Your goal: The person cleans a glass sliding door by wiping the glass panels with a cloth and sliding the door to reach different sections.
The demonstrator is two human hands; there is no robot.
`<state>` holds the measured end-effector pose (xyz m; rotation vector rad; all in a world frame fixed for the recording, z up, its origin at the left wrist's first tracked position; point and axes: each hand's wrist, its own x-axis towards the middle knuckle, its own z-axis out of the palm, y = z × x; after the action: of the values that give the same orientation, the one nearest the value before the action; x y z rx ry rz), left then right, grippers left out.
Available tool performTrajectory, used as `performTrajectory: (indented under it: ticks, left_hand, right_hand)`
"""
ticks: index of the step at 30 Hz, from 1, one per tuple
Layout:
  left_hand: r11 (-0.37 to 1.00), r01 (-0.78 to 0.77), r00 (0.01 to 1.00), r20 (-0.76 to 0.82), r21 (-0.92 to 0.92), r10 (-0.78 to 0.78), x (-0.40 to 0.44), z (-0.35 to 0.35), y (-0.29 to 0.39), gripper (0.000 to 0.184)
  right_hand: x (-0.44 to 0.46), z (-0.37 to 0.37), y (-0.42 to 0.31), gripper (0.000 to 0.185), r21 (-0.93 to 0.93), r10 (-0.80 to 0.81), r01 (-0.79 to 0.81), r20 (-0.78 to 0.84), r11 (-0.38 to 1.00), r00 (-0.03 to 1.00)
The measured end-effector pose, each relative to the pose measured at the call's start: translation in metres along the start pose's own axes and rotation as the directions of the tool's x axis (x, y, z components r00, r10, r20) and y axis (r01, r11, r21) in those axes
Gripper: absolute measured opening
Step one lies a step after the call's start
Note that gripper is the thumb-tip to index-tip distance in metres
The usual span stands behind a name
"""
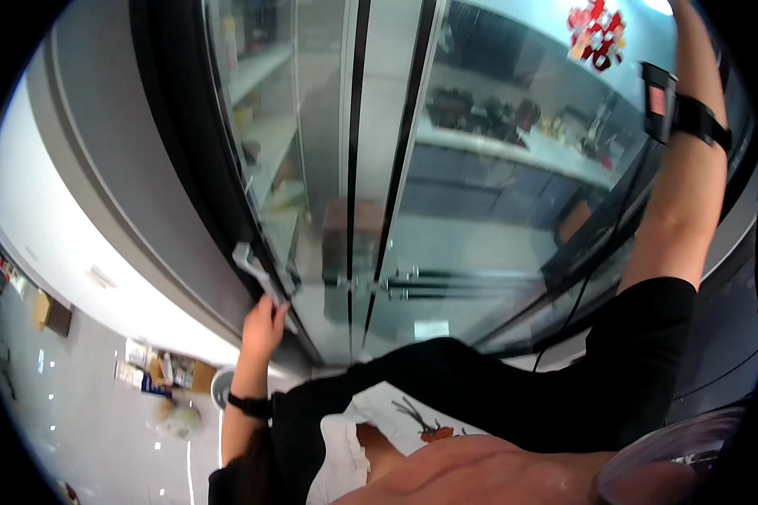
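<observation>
A person in a black top stands at tall glass doors (497, 202), the left hand (264, 326) closed around the lower part of a pale metal handle (257, 268) on the dark door frame (202, 160). The fingers are curled narrowly about it, near the edge of the glass. The right arm (678, 194) reaches up along the other side of the doors, a black device (659, 101) strapped near its wrist; the right hand lies beyond the top of the view, so its grip cannot be told.

A red decoration (596, 34) shows high on the glass, near the raised arm. Through the panes appear a pale counter (514, 151) lined with dark items, grey cabinets (463, 189) beneath it and, at left, white shelves (269, 168). Dark horizontal bars (472, 276) cross the lower part of the glass. At lower left, a cardboard box (57, 314), a cluster of packages (173, 370), a bulging bag (181, 421) and a round bucket (221, 387) sit on the shiny grey floor (84, 404).
</observation>
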<state>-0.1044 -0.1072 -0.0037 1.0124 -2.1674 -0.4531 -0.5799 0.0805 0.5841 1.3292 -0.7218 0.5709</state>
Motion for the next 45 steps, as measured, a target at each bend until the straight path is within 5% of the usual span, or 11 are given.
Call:
performTrajectory:
  ticks: [1,2,3,8,14,18,26,31,34,37,45]
  left_hand:
    - [1.000,-0.014,1.000,0.006,0.000,0.014,0.002,-0.002,0.001,0.021]
    - [1.000,-0.031,0.999,0.010,-0.003,0.031,0.004,-0.003,0.003,0.020]
    - [0.999,-0.037,0.999,0.038,0.005,0.037,0.004,-0.005,0.004,0.019]
    - [0.998,-0.036,0.991,0.124,-0.054,0.043,0.009,-0.014,0.004,0.016]
    - [0.998,-0.027,0.942,0.332,-0.061,0.046,0.018,-0.022,0.005,0.017]
    - [0.989,-0.045,0.872,0.477,-0.140,0.107,0.028,-0.015,0.009,0.016]
    - [0.933,-0.213,0.751,0.563,-0.289,0.345,0.036,0.020,0.038,0.032]
    - [0.729,-0.446,0.723,0.270,-0.520,0.636,0.047,0.027,0.015,0.047]
    - [0.898,-0.206,0.936,0.190,-0.389,0.297,0.067,0.029,0.033,0.052]
    - [0.794,-0.457,0.861,0.026,-0.401,0.509,0.092,0.069,0.037,0.061]
    - [0.640,-0.207,0.724,0.325,-0.740,0.609,0.113,0.121,0.048,0.067]
  right_hand:
    - [-0.013,-0.020,-0.029,0.021,0.027,0.003,-0.004,0.029,1.000,1.000]
    - [-0.035,-0.037,-0.043,0.032,-0.050,0.271,-0.269,0.031,0.962,0.962]
    - [-0.079,-0.038,0.020,0.042,-0.114,-0.024,0.014,-0.086,0.993,0.996]
    - [-0.207,-0.058,0.017,0.037,-0.419,0.455,-0.396,0.048,0.817,0.889]
    - [-0.246,-0.052,-0.179,0.031,-0.341,0.468,-0.453,-0.044,0.823,0.883]
    - [-0.279,-0.041,-0.286,0.032,-0.236,0.710,-0.685,0.034,0.689,0.703]
    - [-0.287,-0.028,-0.422,0.030,-0.059,0.472,-0.501,0.445,0.863,0.761]
    - [-0.339,-0.029,-0.435,0.028,-0.021,0.440,-0.464,0.355,0.886,0.825]
    - [-0.372,-0.038,-0.415,0.032,-0.027,0.378,-0.390,0.319,0.920,0.869]
    - [-0.381,-0.041,-0.403,0.038,-0.010,0.365,-0.377,0.277,0.926,0.889]
    - [-0.411,-0.052,-0.409,0.028,-0.123,0.644,-0.636,0.252,0.762,0.723]
